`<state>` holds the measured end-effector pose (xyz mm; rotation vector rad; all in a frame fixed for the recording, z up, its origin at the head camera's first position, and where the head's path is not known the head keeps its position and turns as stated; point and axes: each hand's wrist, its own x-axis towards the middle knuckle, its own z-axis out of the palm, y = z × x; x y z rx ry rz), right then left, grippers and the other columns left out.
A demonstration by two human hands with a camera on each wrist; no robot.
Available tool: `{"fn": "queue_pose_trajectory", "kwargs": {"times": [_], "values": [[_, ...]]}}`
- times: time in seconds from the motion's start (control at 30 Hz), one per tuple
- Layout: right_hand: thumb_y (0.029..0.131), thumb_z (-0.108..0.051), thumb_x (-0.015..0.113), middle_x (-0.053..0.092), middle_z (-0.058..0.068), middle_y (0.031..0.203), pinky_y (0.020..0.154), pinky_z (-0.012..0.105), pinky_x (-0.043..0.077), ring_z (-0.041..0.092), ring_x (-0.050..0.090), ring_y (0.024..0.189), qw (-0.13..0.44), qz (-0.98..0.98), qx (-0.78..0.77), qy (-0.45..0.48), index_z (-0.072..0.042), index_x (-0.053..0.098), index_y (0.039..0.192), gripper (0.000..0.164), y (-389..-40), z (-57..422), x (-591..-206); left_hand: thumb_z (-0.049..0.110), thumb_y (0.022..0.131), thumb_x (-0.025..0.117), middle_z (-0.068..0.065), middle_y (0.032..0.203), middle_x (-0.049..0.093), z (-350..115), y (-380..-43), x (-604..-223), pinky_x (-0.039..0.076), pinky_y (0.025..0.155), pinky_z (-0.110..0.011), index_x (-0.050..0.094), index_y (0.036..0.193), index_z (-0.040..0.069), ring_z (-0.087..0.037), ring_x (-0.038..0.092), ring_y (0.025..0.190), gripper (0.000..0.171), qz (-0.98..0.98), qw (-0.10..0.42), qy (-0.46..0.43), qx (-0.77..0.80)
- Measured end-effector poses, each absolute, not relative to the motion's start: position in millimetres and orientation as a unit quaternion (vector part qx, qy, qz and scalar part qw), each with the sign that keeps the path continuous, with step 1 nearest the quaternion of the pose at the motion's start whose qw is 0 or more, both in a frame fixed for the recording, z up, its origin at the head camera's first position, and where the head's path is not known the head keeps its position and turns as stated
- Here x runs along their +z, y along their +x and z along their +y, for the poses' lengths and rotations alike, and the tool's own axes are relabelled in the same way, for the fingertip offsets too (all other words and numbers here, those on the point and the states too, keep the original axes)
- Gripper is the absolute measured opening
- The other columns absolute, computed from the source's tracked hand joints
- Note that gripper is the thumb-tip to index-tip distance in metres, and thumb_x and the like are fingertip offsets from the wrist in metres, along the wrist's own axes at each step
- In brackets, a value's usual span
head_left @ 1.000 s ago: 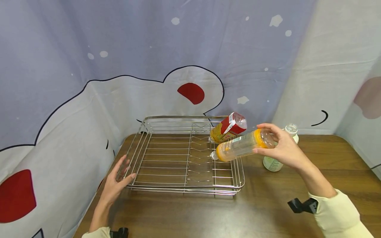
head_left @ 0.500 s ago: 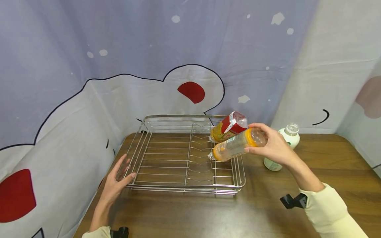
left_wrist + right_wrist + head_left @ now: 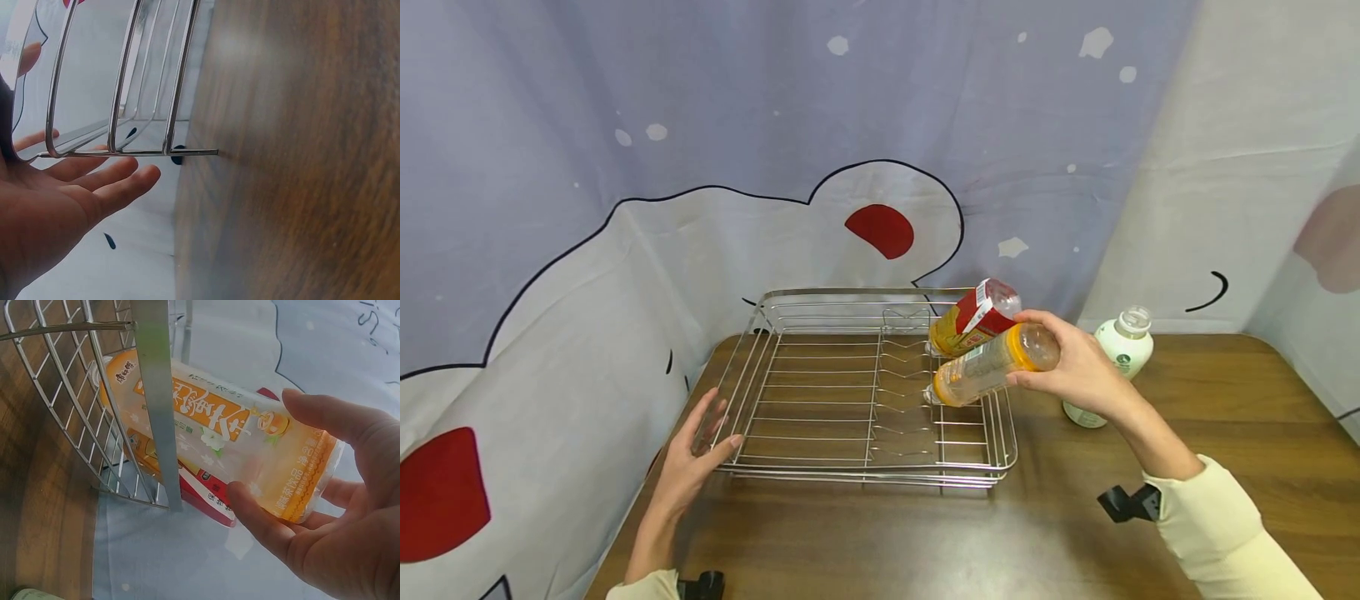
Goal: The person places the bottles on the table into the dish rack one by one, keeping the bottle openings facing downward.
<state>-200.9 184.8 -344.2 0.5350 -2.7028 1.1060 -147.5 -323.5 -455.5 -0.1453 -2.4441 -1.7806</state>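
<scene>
My right hand (image 3: pixel 1082 373) grips the base end of a clear plastic drink bottle (image 3: pixel 976 372) with orange bands. The bottle lies tilted over the right part of a metal wire dish rack (image 3: pixel 850 476), neck low and pointing left. In the right wrist view, fingers and thumb hold its labelled side (image 3: pixel 200 419), partly behind the rack's flat rim. A red-and-yellow plastic bottle (image 3: pixel 970 323) leans neck down in the rack's back right. At the rack's front left corner, my left hand (image 3: pixel 683 477) has its fingers extended along the outside wires; its thumb lies over the rim.
A white-and-green bottle (image 3: pixel 1124 346) without a cap stands upright right of the rack, partly hidden by my right hand. The rack stands on a wooden table (image 3: pixel 865 542). A printed curtain (image 3: pixel 737 258) hangs close behind and to the left.
My right hand has brought the orange-banded bottle leftward and slightly down, closer to the red bottle. More of the white bottle shows. My left hand has stayed in place.
</scene>
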Motion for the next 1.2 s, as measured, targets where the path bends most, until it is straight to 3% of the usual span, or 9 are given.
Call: {"fn": "queue_pose_trajectory", "kwargs": {"times": [0.23,0.33,0.47,0.83,0.97,1.07,1.1,1.2], "values": [[0.072,-0.023,0.090,0.053,0.024,0.136,0.094,0.062,0.044,0.043,0.054,0.117,0.088,-0.910,0.349,0.205,-0.004,0.047,0.142,0.084,-197.9,185.3,-342.1,0.005,0.093,0.067,-0.024,0.157,0.025,-323.6,-147.1,-455.3,0.020,0.112,-0.064,0.019,0.159,0.019,-0.046,0.025,0.142,0.083,-0.807,0.055,-0.047,-0.586],[0.072,-0.025,0.091,0.050,0.025,0.139,0.095,0.063,0.042,0.045,0.051,0.120,0.087,-0.911,0.342,0.215,-0.002,0.044,0.144,0.089,-196.9,185.0,-341.7,0.005,0.093,0.067,-0.023,0.157,0.026,-324.2,-146.9,-455.1,0.028,0.115,-0.037,0.019,0.159,0.020,-0.045,0.026,0.141,0.083,-0.811,0.054,-0.046,-0.581],[0.072,-0.025,0.090,0.048,0.025,0.141,0.097,0.065,0.041,0.045,0.048,0.123,0.085,-0.912,0.338,0.216,-0.002,0.042,0.145,0.091,-196.3,184.9,-342.1,0.005,0.094,0.066,-0.022,0.157,0.026,-324.9,-146.4,-455.8,0.033,0.095,-0.006,0.019,0.159,0.019,-0.045,0.027,0.141,0.083,-0.810,0.054,-0.048,-0.582],[0.068,-0.024,0.092,0.049,0.025,0.137,0.095,0.064,0.041,0.043,0.049,0.120,0.099,-0.907,0.343,0.225,-0.003,0.041,0.145,0.094,-194.2,187.2,-340.2,0.004,0.094,0.065,-0.024,0.157,0.025,-323.2,-146.0,-454.9,0.032,0.093,-0.005,0.018,0.159,0.018,-0.046,0.027,0.141,0.082,-0.802,0.049,-0.047,-0.594],[0.069,-0.025,0.092,0.047,0.024,0.139,0.095,0.064,0.040,0.041,0.047,0.122,0.105,-0.906,0.345,0.220,-0.004,0.039,0.147,0.097,-187.9,191.5,-333.3,0.004,0.094,0.065,-0.023,0.157,0.026,-322.3,-145.3,-455.5,0.036,0.094,-0.007,0.017,0.160,0.018,-0.018,0.044,0.133,0.082,-0.800,0.049,-0.047,-0.597],[0.070,-0.022,0.091,0.046,0.023,0.142,0.096,0.063,0.040,0.041,0.045,0.124,0.121,-0.901,0.354,0.221,-0.005,0.037,0.148,0.097,-179.9,199.9,-320.8,0.004,0.095,0.064,-0.024,0.157,0.025,-322.2,-145.3,-456.5,0.040,0.093,-0.009,0.016,0.160,0.018,0.003,0.047,0.118,0.082,-0.795,0.047,-0.054,-0.603],[0.070,-0.020,0.091,0.045,0.023,0.143,0.098,0.062,0.040,0.040,0.044,0.126,0.128,-0.897,0.360,0.222,-0.006,0.037,0.149,0.097,-177.1,204.1,-315.2,0.003,0.095,0.064,-0.026,0.157,0.024,-322.3,-145.5,-456.8,0.042,0.091,-0.010,0.015,0.160,0.017,0.004,0.048,0.117,0.082,-0.791,0.047,-0.057,-0.608],[0.069,-0.008,0.090,0.046,0.021,0.144,0.105,0.039,0.042,0.029,0.044,0.130,0.169,-0.879,0.388,0.220,-0.005,0.038,0.149,0.095,-170.8,220.1,-300.2,0.002,0.095,0.063,-0.027,0.157,0.022,-323.1,-146.3,-456.7,0.049,0.088,-0.016,0.014,0.160,0.017,0.003,0.050,0.118,0.083,-0.780,0.041,-0.065,-0.621]]}}
